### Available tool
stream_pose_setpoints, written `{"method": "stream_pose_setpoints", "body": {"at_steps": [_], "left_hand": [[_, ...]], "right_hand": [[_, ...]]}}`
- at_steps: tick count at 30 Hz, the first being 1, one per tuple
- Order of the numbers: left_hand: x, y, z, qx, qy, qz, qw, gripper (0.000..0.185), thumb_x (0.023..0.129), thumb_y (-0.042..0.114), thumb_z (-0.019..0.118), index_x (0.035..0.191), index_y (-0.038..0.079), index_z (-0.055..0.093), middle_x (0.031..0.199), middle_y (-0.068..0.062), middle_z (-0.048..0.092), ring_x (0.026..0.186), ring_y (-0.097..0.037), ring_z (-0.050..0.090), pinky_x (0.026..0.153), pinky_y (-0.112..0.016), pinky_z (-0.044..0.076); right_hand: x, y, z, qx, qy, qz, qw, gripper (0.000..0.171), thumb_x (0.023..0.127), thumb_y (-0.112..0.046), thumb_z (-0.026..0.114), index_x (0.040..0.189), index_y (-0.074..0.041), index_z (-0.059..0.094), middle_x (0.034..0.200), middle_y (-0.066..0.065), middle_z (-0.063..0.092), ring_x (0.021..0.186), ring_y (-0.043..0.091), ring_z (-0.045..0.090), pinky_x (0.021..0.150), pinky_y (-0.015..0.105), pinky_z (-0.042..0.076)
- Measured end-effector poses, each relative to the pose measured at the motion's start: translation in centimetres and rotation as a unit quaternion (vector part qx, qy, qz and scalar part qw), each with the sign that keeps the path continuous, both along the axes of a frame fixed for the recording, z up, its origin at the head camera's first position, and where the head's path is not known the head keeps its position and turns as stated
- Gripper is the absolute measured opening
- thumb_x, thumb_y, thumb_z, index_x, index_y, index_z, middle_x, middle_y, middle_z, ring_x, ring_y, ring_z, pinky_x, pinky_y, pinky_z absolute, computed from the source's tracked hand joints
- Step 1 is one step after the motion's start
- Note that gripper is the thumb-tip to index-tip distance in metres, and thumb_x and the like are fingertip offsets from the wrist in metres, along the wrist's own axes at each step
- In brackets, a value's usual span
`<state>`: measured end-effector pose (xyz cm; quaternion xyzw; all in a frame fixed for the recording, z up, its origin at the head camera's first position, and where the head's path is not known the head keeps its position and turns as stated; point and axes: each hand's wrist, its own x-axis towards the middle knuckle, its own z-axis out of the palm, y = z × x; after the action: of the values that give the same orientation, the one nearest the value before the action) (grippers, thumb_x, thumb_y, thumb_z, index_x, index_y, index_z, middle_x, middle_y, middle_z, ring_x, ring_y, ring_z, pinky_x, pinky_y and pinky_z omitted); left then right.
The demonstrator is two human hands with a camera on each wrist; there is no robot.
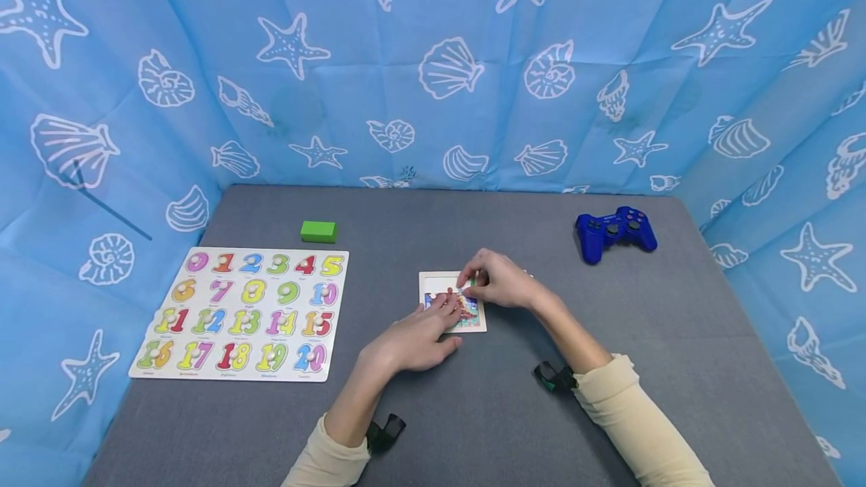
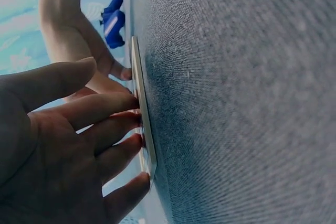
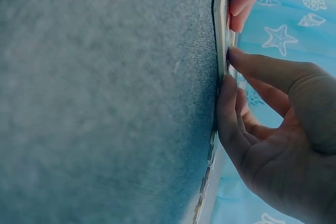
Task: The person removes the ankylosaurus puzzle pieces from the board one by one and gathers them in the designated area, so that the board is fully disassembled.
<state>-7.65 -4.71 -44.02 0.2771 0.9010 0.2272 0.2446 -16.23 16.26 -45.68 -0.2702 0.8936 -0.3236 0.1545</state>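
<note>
A small square picture puzzle lies flat near the middle of the counter, a thin pale frame holding a colourful tiled picture; most of the picture is hidden under fingers, so its subject cannot be told. In the wrist views it shows as a thin, flat board with a light edge, lying directly on the grey cloth.

The left hand rests at the puzzle's near edge, its fingers straight and slightly spread, tips pressing down on the board's face. The right hand sits over the far right corner, its grip drawn together: thumb and forefinger pinch at something small at the puzzle's surface, and whether that is a loose piece or the frame itself cannot be told. Both arms wear cream sleeves, with a dark strap at each wrist.

The counter is covered in grey, finely woven fabric. Well to the left lies a white rectangular number board, its recesses holding bright numerals from zero to twenty, several with small white pegs. Beyond it sits a green rectangular block. At the far right is a glossy blue game controller. Blue sheeting printed with white shells and starfish walls in three sides.
</note>
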Motion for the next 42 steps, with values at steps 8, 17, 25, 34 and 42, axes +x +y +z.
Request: {"method": "stream_pose_setpoints", "body": {"at_steps": [8, 17, 25, 34, 42], "left_hand": [[0.0, 0.1, -0.2, -0.006, 0.008, -0.002, 1.0000, 0.056, 0.102, 0.034, 0.044, 0.152, 0.014, 0.030, 0.164, -0.005, 0.015, 0.154, -0.021, 0.010, 0.124, -0.048, 0.016], [0.0, 0.0, -0.2, -0.006, 0.004, 0.002, 1.0000, 0.056, 0.101, 0.034, 0.044, 0.152, 0.014, 0.031, 0.164, -0.002, 0.016, 0.154, -0.019, 0.009, 0.125, -0.047, 0.015], [0.0, 0.0, -0.2, 0.000, 0.008, -0.003, 1.0000, 0.055, 0.102, 0.033, 0.044, 0.151, 0.012, 0.033, 0.163, -0.004, 0.018, 0.153, -0.021, 0.010, 0.125, -0.048, 0.015], [-0.1, 0.1, -0.1, -0.002, 0.008, -0.003, 1.0000, 0.055, 0.102, 0.033, 0.044, 0.151, 0.012, 0.032, 0.163, -0.003, 0.017, 0.153, -0.020, 0.009, 0.125, -0.048, 0.014], [0.0, 0.1, -0.2, 0.003, 0.008, 0.001, 1.0000, 0.055, 0.101, 0.032, 0.045, 0.151, 0.011, 0.033, 0.164, -0.005, 0.017, 0.153, -0.022, 0.011, 0.125, -0.049, 0.015]], "right_hand": [[0.1, -0.1, -0.2, -0.003, 0.025, 0.002, 1.000, 0.013, 0.086, -0.012, 0.073, 0.097, -0.016, 0.071, 0.102, -0.001, 0.061, 0.079, 0.010, 0.059, 0.072, 0.026, 0.051], [0.2, 0.6, -0.1, -0.037, 0.039, 0.006, 0.999, 0.027, 0.084, -0.011, 0.074, 0.110, -0.012, 0.067, 0.101, 0.005, 0.066, 0.079, 0.013, 0.061, 0.072, 0.036, 0.054], [0.1, 1.3, -0.2, -0.093, 0.025, -0.006, 0.995, 0.017, 0.087, -0.009, 0.071, 0.104, -0.011, 0.068, 0.092, 0.003, 0.070, 0.084, 0.013, 0.065, 0.074, 0.033, 0.056], [0.5, 3.3, 0.3, -0.152, -0.056, -0.028, 0.986, 0.019, 0.090, -0.006, 0.067, 0.108, -0.001, 0.067, 0.095, 0.019, 0.069, 0.078, 0.035, 0.065, 0.062, 0.030, 0.056], [0.9, 5.5, 0.9, -0.142, -0.063, -0.050, 0.987, 0.017, 0.090, -0.011, 0.067, 0.107, -0.005, 0.067, 0.092, 0.014, 0.069, 0.075, 0.034, 0.066, 0.061, 0.039, 0.058]]}}
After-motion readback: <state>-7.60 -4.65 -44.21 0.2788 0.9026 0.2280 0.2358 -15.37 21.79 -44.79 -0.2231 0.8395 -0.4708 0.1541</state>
